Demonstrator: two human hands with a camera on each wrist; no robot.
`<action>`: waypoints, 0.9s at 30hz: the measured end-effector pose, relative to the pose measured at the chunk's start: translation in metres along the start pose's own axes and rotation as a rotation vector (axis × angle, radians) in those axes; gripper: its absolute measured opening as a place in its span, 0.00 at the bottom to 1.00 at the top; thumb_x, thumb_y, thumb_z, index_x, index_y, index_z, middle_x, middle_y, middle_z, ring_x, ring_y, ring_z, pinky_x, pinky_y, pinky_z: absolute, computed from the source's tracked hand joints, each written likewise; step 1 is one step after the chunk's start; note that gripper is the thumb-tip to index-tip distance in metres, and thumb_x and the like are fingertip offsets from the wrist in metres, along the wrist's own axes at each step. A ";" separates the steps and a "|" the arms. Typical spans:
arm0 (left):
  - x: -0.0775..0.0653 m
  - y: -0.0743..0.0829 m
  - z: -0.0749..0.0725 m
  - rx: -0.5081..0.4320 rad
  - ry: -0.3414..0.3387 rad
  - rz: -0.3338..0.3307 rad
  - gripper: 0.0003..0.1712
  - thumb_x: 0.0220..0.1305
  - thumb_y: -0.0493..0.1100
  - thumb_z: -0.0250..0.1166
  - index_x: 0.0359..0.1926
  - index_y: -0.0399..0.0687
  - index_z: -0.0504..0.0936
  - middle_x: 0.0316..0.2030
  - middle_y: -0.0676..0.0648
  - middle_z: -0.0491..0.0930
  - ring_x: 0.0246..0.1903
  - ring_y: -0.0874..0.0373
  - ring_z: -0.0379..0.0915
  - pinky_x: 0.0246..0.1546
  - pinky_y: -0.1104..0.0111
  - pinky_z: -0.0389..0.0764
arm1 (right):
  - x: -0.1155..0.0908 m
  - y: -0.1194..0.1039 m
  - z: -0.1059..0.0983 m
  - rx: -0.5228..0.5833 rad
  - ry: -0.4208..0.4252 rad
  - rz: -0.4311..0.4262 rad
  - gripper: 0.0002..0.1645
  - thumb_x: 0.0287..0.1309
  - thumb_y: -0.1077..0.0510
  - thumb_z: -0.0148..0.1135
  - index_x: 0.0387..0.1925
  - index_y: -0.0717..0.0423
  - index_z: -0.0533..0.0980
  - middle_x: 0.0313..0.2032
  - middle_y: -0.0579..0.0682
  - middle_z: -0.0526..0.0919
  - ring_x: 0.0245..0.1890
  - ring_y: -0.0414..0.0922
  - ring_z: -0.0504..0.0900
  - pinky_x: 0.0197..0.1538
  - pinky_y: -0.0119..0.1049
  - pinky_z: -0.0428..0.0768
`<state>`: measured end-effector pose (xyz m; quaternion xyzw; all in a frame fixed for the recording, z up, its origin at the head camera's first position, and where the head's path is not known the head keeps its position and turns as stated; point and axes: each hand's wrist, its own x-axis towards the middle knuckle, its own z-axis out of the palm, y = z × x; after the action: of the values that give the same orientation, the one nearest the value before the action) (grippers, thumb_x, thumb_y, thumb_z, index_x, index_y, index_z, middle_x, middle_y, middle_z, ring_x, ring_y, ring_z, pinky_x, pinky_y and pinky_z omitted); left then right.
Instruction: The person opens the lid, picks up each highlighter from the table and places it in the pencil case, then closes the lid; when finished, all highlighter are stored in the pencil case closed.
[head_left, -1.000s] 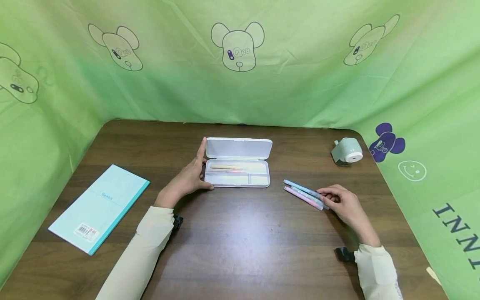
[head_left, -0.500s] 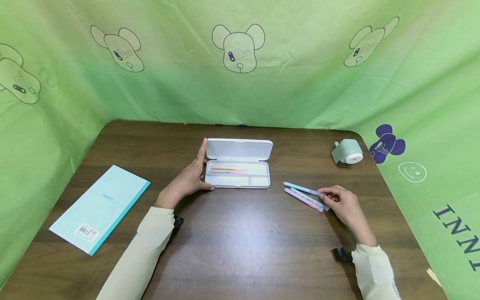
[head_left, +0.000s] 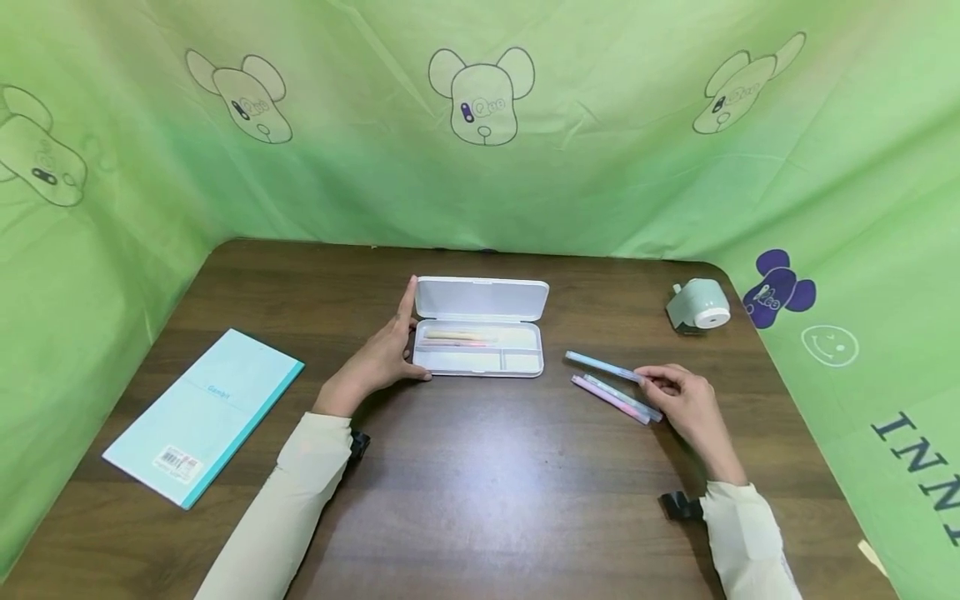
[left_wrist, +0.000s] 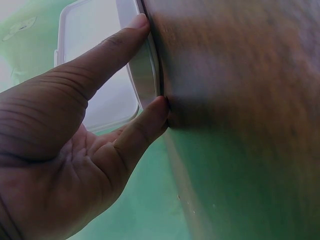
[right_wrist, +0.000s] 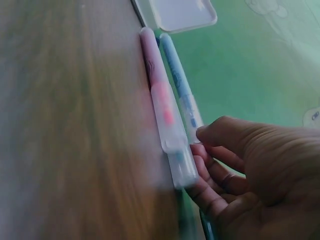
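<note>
To the right of the open white plastic pencil case (head_left: 480, 373), the right hand (head_left: 688, 408) pinches a slim light-blue capped pen (head_left: 602, 365) at its right end, fingers closed narrow. Its long axis runs leftward and slightly away, the free end towards the case. The left hand (head_left: 377, 363), farther from the pen, rests spread wide against the case's left end. The pen's barrel bears dark print; its clear cap lies nearest the pinch. Whether it clears the brown wooden surface (head_left: 480, 500) cannot be told.
</note>
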<state>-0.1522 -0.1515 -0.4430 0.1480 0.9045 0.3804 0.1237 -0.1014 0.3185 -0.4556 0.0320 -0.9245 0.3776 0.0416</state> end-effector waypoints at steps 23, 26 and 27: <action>-0.001 0.001 -0.002 -0.028 -0.003 -0.019 0.88 0.57 0.33 0.85 0.85 0.60 0.16 0.71 0.28 0.69 0.57 0.36 0.79 0.59 0.47 0.82 | 0.054 -0.053 0.059 0.105 -0.034 -0.096 0.08 0.71 0.68 0.69 0.47 0.65 0.89 0.40 0.57 0.87 0.37 0.36 0.79 0.41 0.19 0.75; -0.001 0.001 -0.001 -0.025 -0.002 -0.014 0.88 0.57 0.33 0.85 0.85 0.59 0.16 0.71 0.27 0.68 0.57 0.35 0.79 0.59 0.46 0.82 | 0.057 -0.062 0.067 0.120 -0.045 -0.105 0.08 0.71 0.67 0.69 0.47 0.65 0.89 0.39 0.56 0.87 0.37 0.37 0.79 0.41 0.20 0.75; -0.002 0.002 -0.001 -0.029 -0.005 -0.015 0.88 0.57 0.33 0.85 0.85 0.60 0.15 0.71 0.27 0.68 0.58 0.35 0.78 0.59 0.47 0.83 | 0.058 -0.065 0.070 0.121 -0.044 -0.110 0.08 0.71 0.67 0.69 0.46 0.65 0.89 0.39 0.57 0.87 0.37 0.38 0.79 0.40 0.20 0.75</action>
<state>-0.1505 -0.1517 -0.4411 0.1402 0.8997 0.3922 0.1309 -0.1572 0.2219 -0.4540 0.0933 -0.8975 0.4291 0.0398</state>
